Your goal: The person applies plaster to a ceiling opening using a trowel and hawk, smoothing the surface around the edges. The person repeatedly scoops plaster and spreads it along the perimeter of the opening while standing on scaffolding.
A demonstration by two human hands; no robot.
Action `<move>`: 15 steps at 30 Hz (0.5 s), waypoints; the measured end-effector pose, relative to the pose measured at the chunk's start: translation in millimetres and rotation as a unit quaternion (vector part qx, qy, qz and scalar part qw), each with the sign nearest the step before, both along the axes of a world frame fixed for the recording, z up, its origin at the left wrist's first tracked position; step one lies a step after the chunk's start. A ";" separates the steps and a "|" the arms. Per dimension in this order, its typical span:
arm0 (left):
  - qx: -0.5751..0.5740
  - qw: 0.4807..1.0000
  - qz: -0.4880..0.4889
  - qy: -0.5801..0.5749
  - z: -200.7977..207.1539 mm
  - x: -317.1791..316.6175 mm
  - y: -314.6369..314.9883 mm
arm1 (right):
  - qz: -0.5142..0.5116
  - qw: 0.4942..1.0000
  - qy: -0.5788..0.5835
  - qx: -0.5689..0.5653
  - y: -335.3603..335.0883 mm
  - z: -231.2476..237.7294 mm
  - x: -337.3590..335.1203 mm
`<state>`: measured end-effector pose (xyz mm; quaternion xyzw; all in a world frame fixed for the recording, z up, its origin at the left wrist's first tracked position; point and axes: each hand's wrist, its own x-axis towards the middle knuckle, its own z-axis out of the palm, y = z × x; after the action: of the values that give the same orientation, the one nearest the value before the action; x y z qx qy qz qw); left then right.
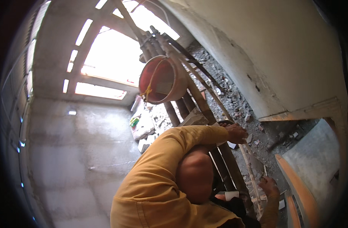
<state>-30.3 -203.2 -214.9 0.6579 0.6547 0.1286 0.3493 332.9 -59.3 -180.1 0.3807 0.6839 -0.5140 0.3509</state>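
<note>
My left arm, in a yellow sleeve, reaches across to the bamboo scaffold. At its end my left hand (pixel 236 133) is closed beside a thin bamboo pole (pixel 216 99); what its fingers hold is hidden. A dark curved edge (pixel 225 122) and a pale block (pixel 195 118) lie close to that hand. Lower down at the right, my right hand (pixel 269 186) has its fingers curled together near a thin pale sliver (pixel 264 170). Whatever they pinch is too small to make out. My bent bare knee (pixel 197 176) is between the arms.
A red bucket (pixel 175 81) with a yellow rope tied to it rests tilted on the scaffold's poles. Rubble (pixel 240 102) covers the ground below. A plastered wall (pixel 280 49) runs along the right, and a grey block wall (pixel 79 152) rises at the left.
</note>
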 end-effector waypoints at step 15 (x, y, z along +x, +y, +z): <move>0.090 0.975 -0.187 -0.077 108.4 30.6 136.3 | 0.064 0.993 -0.039 0.088 10.5 8.1 13.9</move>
<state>0.3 -66.9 -106.6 0.7853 0.4770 0.1696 0.3564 346.7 -48.7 -172.0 0.3855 0.7351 -0.4131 0.3745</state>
